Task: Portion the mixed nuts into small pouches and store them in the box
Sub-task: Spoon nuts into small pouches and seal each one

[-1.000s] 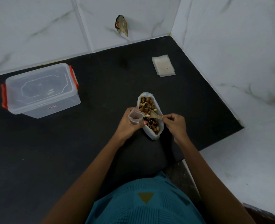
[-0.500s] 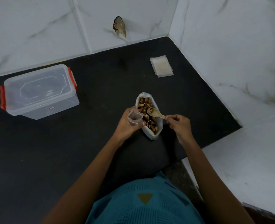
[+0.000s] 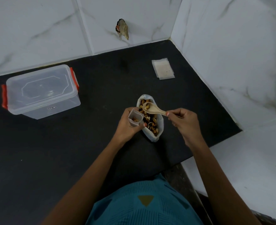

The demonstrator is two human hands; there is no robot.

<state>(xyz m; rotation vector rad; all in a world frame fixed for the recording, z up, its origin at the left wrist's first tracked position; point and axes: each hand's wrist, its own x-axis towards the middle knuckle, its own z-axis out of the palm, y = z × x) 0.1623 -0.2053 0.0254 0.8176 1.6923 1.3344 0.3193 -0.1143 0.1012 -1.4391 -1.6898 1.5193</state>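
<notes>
Left grip [image 3: 125, 127] is curling round the small open pouch [image 3: 134, 119], just beside the nut bag [image 3: 160, 125] on the worktop [image 3: 69, 151]. Right grip [image 3: 184, 122] is pinching a loaded spoon [image 3: 151, 109] over the bag, near the pouch. Lidded box [image 3: 41, 91] is sitting well apart.

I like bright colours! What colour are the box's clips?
The clips are orange-red; the head view shows them.

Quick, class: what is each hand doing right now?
Left hand: closed, holding a small pouch.
Right hand: closed, holding a spoon.
</notes>
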